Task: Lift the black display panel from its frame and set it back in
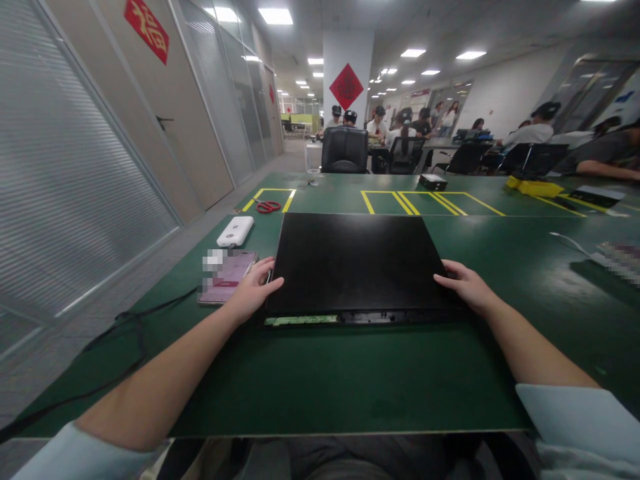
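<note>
A flat black panel [355,260], like a bare screen, lies on the green table [350,380] in front of me. A thin green circuit strip [301,321] runs along its near edge. My left hand [253,290] holds the panel's near left corner, thumb on top and fingers curled at the side. My right hand [467,285] grips the near right corner in the same way, fingers over the edge.
A phone [227,275] and a white power bank [235,231] lie left of the panel, with red scissors [268,207] behind. A black cable [125,327] trails off the left edge. Yellow tape boxes [430,202] mark the far table. Several people sit at desks behind.
</note>
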A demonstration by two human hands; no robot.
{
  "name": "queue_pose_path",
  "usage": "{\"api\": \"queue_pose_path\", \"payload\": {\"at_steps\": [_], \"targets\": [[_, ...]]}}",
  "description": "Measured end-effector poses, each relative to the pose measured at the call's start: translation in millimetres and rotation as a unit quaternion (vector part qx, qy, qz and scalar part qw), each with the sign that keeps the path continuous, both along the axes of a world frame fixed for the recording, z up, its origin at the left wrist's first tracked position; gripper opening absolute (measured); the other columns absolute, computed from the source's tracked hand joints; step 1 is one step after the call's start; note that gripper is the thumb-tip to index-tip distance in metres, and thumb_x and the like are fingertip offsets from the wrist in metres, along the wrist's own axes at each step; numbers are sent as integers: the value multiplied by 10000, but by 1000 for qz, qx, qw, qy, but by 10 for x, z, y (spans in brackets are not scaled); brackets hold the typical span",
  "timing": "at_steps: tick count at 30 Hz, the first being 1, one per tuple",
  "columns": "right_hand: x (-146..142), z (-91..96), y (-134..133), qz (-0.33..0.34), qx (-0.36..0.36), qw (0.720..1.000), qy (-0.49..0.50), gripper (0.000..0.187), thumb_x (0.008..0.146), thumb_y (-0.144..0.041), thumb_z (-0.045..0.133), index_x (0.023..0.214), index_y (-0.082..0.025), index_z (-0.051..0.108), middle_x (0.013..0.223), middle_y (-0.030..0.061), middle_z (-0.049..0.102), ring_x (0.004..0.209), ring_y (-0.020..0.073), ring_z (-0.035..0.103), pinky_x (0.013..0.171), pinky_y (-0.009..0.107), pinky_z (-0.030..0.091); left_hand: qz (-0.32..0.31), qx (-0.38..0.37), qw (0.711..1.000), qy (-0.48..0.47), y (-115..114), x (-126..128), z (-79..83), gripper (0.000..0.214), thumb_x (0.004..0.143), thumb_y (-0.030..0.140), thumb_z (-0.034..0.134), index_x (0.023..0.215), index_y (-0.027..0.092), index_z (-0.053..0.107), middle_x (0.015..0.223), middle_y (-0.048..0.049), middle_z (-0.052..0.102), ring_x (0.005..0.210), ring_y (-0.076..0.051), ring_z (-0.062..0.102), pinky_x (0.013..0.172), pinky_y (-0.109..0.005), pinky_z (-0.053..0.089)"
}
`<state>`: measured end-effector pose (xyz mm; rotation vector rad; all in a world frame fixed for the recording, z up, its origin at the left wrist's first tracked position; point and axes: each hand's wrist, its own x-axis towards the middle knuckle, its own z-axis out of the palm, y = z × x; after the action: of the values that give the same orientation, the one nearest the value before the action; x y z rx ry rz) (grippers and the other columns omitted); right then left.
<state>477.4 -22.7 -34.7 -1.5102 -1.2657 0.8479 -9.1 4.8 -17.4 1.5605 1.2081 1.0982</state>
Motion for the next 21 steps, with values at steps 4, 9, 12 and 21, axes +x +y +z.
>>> {"api": "queue_pose_path", "payload": {"at_steps": [4, 9, 12, 21], "targets": [[22, -14, 7, 6, 11, 999, -30, 466, 614, -467, 800, 1037, -287, 719, 1125, 39, 699, 1139, 316, 613, 1016, 507, 464, 0, -1, 1000, -12, -14, 6, 1, 472, 679, 398, 766, 1115, 227, 704, 1506, -107, 425, 1385, -329, 396, 1148, -472, 293], [35, -19, 8, 14, 9, 999, -38, 489, 640, -475, 788, 1090, -297, 713, 1197, 39, 678, 1180, 320, 590, 1038, 509, 448, 5, -9, 1000, -20, -21, 11, 0, 451, 669, 370, 771, 1093, 226, 718, 1483, -108, 454, 1342, -343, 448, 1115, -490, 344], [17, 1, -10, 45, -1, 998, -41, 589, 628, -452, 808, 1183, -307, 674, 1268, 33, 647, 1208, 320, 571, 1049, 515, 441, 2, -12, 1000, -26, -22, 10, 2, 446, 668, 360, 771, 1092, 233, 716, 1474, -100, 466, 1335, -333, 456, 1107, -489, 353], [53, -21, -10, 61, 7, 993, -105, 654, 612, -438, 820, 1232, -327, 644, 1341, 35, 587, 1261, 333, 519, 1083, 518, 404, 0, 2, 1000, 17, 10, -28, -27, 370, 668, 340, 753, 1016, 217, 729, 1447, -112, 474, 1338, -329, 451, 1112, -488, 343]]}}
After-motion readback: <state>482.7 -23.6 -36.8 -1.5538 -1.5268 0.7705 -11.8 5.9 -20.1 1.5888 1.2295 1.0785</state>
